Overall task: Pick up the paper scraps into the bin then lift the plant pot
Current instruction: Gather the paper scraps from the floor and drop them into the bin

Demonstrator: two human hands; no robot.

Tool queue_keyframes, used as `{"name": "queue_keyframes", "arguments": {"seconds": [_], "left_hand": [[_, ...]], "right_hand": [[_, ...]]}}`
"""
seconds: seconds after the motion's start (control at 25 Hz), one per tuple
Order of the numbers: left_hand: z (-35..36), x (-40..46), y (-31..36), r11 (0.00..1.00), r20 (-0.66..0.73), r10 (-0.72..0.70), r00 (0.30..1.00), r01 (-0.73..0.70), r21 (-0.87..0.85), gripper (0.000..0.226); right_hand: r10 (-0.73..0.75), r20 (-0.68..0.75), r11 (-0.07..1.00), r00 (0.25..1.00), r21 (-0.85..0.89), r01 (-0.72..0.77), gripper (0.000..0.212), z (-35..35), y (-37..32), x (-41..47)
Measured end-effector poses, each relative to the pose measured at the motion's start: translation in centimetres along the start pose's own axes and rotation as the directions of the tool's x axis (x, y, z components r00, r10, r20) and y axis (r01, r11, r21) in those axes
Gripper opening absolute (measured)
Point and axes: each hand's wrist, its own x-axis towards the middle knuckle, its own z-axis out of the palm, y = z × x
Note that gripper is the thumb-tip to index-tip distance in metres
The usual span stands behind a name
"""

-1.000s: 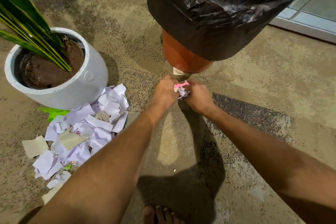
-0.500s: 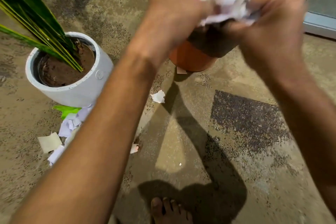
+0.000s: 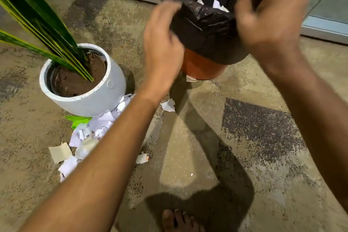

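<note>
At far left the plant pot (image 3: 82, 88) stands on the floor (image 3: 207, 137), a white, thick-walled tub full of damp-looking soil with long stiff leaves (image 3: 37, 22) fanning up and left. It looks heavy and smooth-sided, so the safest hold is probably two hands low around the belly or under the rim, not the leaves.

Just below and right of the pot, touching its base, lies the heap of paper scraps (image 3: 90, 133); a few strays (image 3: 168, 105) sit apart toward the bin. They are light, limp and crumple easily, best gathered by scooping a bunch between both palms; single bits may slip out.

The left hand (image 3: 162, 43) hangs beside the bin's near side, fingers loosely curled, empty. The bin (image 3: 203, 30), orange with a black liner folded over its rim, already has white scraps (image 3: 216, 3) inside. The right hand (image 3: 267, 11) is over the bin's right edge, fingers spread and empty.
</note>
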Motion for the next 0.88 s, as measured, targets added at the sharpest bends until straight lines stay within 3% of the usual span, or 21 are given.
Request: {"name": "queue_keyframes", "arguments": {"seconds": [0.04, 0.12, 0.2, 0.28, 0.36, 0.56, 0.64, 0.72, 0.76, 0.8, 0.84, 0.88], "left_hand": [[-0.2, -3.5, -2.0, 0.996, 0.01, -0.081, 0.997, 0.08, 0.042, 0.055], [-0.1, -9.6, -5.3, 0.963, 0.171, -0.227, 0.959, 0.195, 0.185, 0.045], [0.7, -13.5, -8.3, 0.921, 0.363, -0.333, 0.87, 0.218, 0.321, 0.039], [0.7, -16.1, -10.4, 0.887, 0.438, -0.4, 0.805, 0.22, 0.405, 0.042], [0.7, -17.0, -11.4, 0.869, 0.453, -0.408, 0.793, 0.185, 0.46, 0.046], [1.4, -14.9, -11.8, 0.831, 0.518, -0.384, 0.765, 0.042, 0.554, 0.053], [1.7, -13.9, -12.1, 0.816, 0.544, -0.394, 0.741, 0.009, 0.578, 0.048], [1.8, -13.5, -12.3, 0.815, 0.546, -0.407, 0.732, 0.02, 0.579, 0.04], [1.7, -13.5, -12.3, 0.822, 0.541, -0.407, 0.736, 0.036, 0.569, 0.036], [1.7, -13.6, -12.4, 0.831, 0.531, -0.403, 0.746, 0.056, 0.553, 0.032], [1.6, -13.7, -12.4, 0.841, 0.518, -0.403, 0.755, 0.081, 0.535, 0.028], [1.4, -13.7, -12.4, 0.848, 0.503, -0.41, 0.761, 0.115, 0.518, 0.025]], "right_hand": [[-0.085, 0.004, 0.995, 0.996, 0.06, 0.084, 0.02, 0.5, -0.6, -1.2], [-0.128, 0.209, 0.987, 0.969, 0.121, 0.105, 0.016, 2.8, -1.9, -5.2], [-0.013, 0.526, 0.998, 0.851, 0.062, -0.023, 0.017, 5.9, -1.4, -8.6], [0.105, 0.689, 0.993, 0.717, -0.115, -0.035, 0.029, 9.6, 0.8, -10.6], [0.186, 0.748, 0.966, 0.637, -0.258, 0.02, 0.034, 12.6, 2.8, -11.5], [0.137, 0.821, 0.84, 0.554, -0.392, 0.374, 0.023, 16.0, 5.5, -12.7], [0.215, 0.832, 0.885, 0.512, -0.387, 0.258, 0.023, 16.5, 5.4, -12.6], [0.343, 0.832, 0.939, 0.436, -0.311, -0.146, 0.025, 16.4, 5.2, -12.3], [0.387, 0.82, 0.918, 0.422, -0.384, -0.097, 0.03, 16.7, 5.9, -12.3], [0.197, 0.843, 0.831, 0.5, -0.415, 0.371, 0.038, 17.0, 7.4, -13.0], [-0.003, 0.882, 0.532, 0.472, -0.398, 0.747, 0.043, 17.1, 8.5, -13.0], [-0.217, 0.918, 0.174, 0.332, -0.299, 0.938, 0.046, 16.9, 9.3, -12.2]]}}
